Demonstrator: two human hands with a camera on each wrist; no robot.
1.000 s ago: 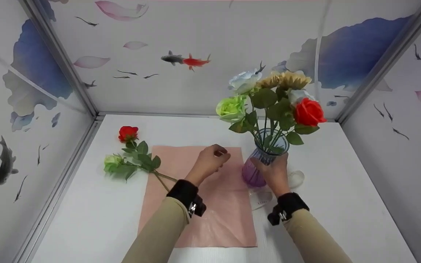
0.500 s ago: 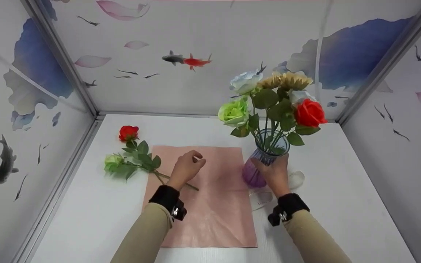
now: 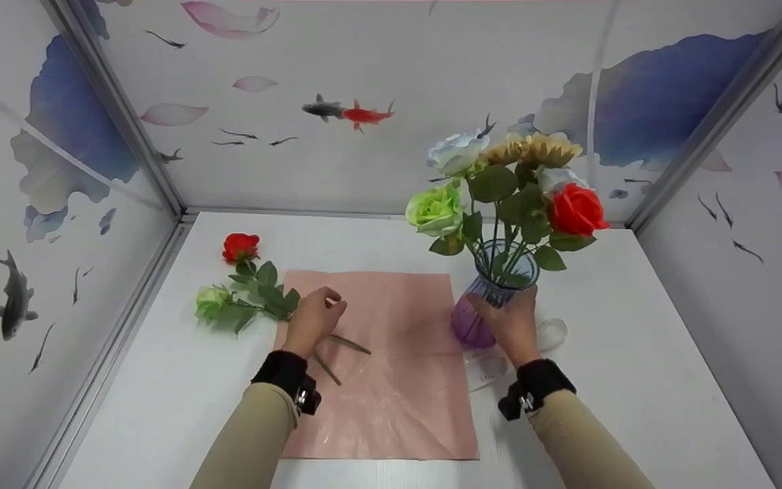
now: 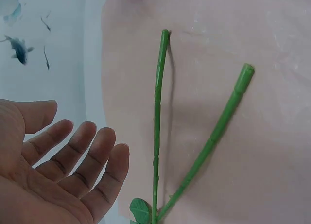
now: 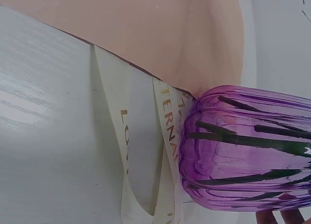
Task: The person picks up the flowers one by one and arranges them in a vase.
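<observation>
In the head view my right hand (image 3: 513, 326) grips the neck of a blue-and-purple glass vase (image 3: 472, 322). It holds several artificial flowers, including a red rose (image 3: 578, 209), a lime-green rose (image 3: 435, 209) and yellow blooms (image 3: 547, 151). Dark stems (image 5: 272, 144) show through the purple glass in the right wrist view. My left hand (image 3: 313, 319) hovers at the stems of two loose flowers, a red rose (image 3: 240, 247) and a pale green rose (image 3: 212, 302). Seen from the left wrist, its fingers are loosely bent, apart from the green stems (image 4: 157, 112), holding nothing.
Pink wrapping paper (image 3: 404, 407) lies on the white table (image 3: 635, 380), under the loose stem ends. A cream ribbon with gold lettering (image 5: 170, 131) lies beside the vase, partly under the paper edge. Printed panels (image 3: 364, 54) enclose the table at the back and sides.
My left hand has moved left across the paper, away from the vase and over to the loose rose stems. The right hand and the vase have stayed in place.
</observation>
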